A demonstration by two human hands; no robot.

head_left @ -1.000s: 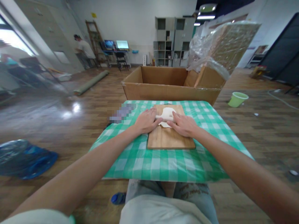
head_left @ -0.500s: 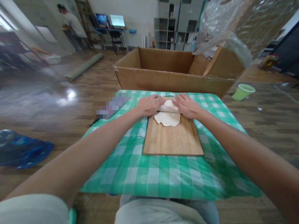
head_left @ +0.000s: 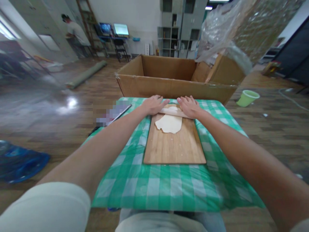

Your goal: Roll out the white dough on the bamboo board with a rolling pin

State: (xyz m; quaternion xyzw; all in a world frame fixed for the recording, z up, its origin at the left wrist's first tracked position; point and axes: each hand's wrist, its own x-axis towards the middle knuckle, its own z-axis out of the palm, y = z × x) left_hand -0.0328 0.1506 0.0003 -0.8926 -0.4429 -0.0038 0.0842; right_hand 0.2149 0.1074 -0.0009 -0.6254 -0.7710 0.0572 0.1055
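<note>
My left hand lies with its palm on the left end of a pale rolling pin, fingers stretched forward and thumb pointing inward. On the pin's right end rests my right hand, flat as well, fingers extended. Both hands are open rather than wrapped round the pin. Under the pin, a thin, irregular sheet of white dough spreads over the upper half of a wooden cutting board. Most of the dough shows on the near side of the pin, with a small part beyond it.
A green-and-white checked cloth covers the table. At its left edge lies a blurred-out flat object. Behind the table stands a large cardboard box. A green bucket is on the floor at right, blue plastic at left. A person is far back.
The rolling pin has tilted, its right end nearer to me, and more dough shows in front of it. My hands stay on the pin. The whole view has shifted slightly.
</note>
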